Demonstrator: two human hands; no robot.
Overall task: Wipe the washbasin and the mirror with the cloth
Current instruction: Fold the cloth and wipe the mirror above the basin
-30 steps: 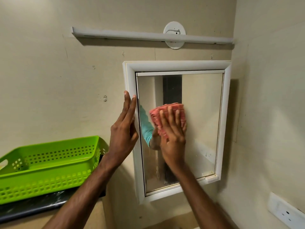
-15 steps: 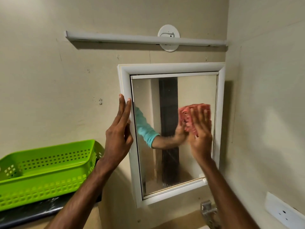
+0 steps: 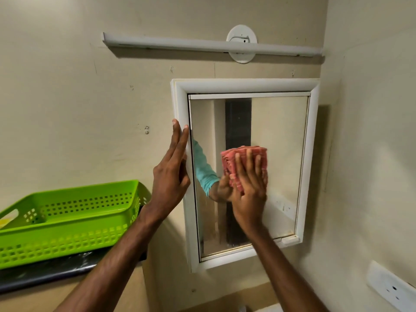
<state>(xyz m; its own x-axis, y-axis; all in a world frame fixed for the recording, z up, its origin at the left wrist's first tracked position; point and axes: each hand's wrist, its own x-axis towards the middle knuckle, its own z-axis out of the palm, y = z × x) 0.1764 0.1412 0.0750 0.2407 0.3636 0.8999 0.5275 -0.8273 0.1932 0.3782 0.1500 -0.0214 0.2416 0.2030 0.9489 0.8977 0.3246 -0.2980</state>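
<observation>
- While the right hand (image 3: 248, 190), fingers straight, presses the pink cloth (image 3: 244, 157) to the middle of the mirror (image 3: 281, 140), it hides the cloth's lower part.
- Left hand (image 3: 171, 176), fingers straight and together, rests on the mirror's left frame.

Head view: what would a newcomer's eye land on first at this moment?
The red cloth stands out first, pressed flat against the middle of the mirror by the right hand. The left hand rests with straight fingers on the left side of the white frame. A bright green basket sits on a dark counter at lower left.
</observation>
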